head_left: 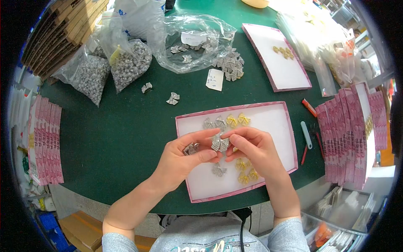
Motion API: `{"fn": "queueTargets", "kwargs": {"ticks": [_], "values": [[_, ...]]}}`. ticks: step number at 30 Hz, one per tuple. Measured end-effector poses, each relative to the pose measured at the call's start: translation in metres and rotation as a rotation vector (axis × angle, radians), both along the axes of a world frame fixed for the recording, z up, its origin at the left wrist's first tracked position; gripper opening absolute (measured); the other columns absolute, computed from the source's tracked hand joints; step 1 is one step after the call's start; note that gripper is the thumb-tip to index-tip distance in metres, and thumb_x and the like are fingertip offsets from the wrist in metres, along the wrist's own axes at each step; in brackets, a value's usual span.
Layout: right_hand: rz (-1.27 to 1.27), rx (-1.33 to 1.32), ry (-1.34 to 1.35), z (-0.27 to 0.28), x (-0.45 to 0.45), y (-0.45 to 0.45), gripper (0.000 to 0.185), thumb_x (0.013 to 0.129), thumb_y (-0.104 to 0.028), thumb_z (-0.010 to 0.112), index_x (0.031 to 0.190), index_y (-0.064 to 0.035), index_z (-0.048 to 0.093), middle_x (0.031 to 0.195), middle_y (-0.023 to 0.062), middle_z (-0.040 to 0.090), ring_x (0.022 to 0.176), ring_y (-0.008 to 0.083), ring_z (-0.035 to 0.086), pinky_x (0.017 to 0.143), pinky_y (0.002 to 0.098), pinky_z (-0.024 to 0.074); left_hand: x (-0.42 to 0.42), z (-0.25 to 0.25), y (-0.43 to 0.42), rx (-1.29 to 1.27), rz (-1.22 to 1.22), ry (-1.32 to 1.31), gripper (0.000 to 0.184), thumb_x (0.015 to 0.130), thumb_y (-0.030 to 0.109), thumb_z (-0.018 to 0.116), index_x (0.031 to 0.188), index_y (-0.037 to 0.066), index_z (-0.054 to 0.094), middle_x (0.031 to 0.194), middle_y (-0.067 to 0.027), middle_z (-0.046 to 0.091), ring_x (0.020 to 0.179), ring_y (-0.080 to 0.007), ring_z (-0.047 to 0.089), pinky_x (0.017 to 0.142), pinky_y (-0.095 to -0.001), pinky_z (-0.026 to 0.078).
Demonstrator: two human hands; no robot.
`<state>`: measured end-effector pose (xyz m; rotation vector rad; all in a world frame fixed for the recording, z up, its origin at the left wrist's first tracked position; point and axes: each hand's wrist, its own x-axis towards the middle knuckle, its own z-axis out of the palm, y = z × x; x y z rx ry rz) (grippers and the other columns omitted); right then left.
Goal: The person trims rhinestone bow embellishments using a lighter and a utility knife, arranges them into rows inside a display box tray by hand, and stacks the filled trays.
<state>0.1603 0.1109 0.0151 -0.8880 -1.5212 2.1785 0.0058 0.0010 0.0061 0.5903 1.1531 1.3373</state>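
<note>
Over a pink-rimmed tray (235, 195) with a white bed, my left hand (178, 153) and my right hand (256, 149) hold a silver, stone-studded, bow-shaped ornament (220, 143) between their fingertips. A second silver ornament (191, 148) sits within the curled fingers of my left hand. Along the tray's far side lie silver ornaments (214, 122) and gold ornaments (238, 120). Nearer me are a silver ornament (218, 169) and several gold ones (247, 171). My hands hide the middle of the tray.
Loose silver pieces (172, 98) lie on the green table (113, 143). Beyond them are a silver pile (231, 64), a paper tag (214, 80), an open plastic bag (197, 38) and bags of small pieces (130, 63). Another tray (279, 69), a blue-handled tool (306, 134) and stacked trays (344, 138) stand right.
</note>
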Motion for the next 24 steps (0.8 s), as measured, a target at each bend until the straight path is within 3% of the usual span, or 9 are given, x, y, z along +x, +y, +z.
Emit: {"fn": "queueTargets", "kwargs": {"ticks": [11,17,20,24], "values": [[0.002,-0.010,0.008,-0.0020,0.0000,-0.0003,0.020,0.089,-0.010,0.050,0.099,0.0040,0.059,0.085,0.0100,0.061,0.072,0.0123,0.060,0.066,0.0264,0.0537,0.0002,-0.0001,-0.0001,-0.014,0.009,-0.002,0.042,0.077,-0.004,0.060,0.118,0.004,0.053,0.092,-0.0086,0.057,0.084,-0.0163,0.059,0.077,-0.0301,0.052],[0.026,-0.004,0.000,-0.0023,0.0003,0.0011,0.021,0.089,-0.011,0.049,0.102,0.0044,0.058,0.088,0.0106,0.061,0.075,0.0143,0.062,0.068,0.0265,0.0542,-0.0008,-0.0024,-0.0014,-0.005,-0.006,0.001,0.039,0.079,0.001,0.061,0.118,0.006,0.054,0.093,-0.0055,0.058,0.084,-0.0121,0.059,0.080,-0.0264,0.050],[0.041,-0.002,0.003,-0.0024,0.0002,0.0020,0.022,0.089,-0.011,0.049,0.103,0.0049,0.057,0.089,0.0113,0.061,0.076,0.0154,0.063,0.069,0.0267,0.0545,0.0002,-0.0009,-0.0001,-0.017,-0.006,0.027,0.043,0.076,-0.004,0.060,0.118,0.004,0.052,0.095,-0.0098,0.057,0.084,-0.0164,0.059,0.077,-0.0299,0.052],[0.032,-0.005,-0.001,-0.0018,0.0003,0.0011,0.023,0.089,-0.011,0.050,0.103,0.0052,0.057,0.088,0.0116,0.061,0.076,0.0152,0.062,0.069,0.0269,0.0546,0.0009,0.0001,0.0000,-0.009,-0.004,0.038,0.043,0.076,-0.005,0.060,0.117,0.004,0.053,0.094,-0.0088,0.056,0.084,-0.0160,0.059,0.077,-0.0294,0.052]]}}
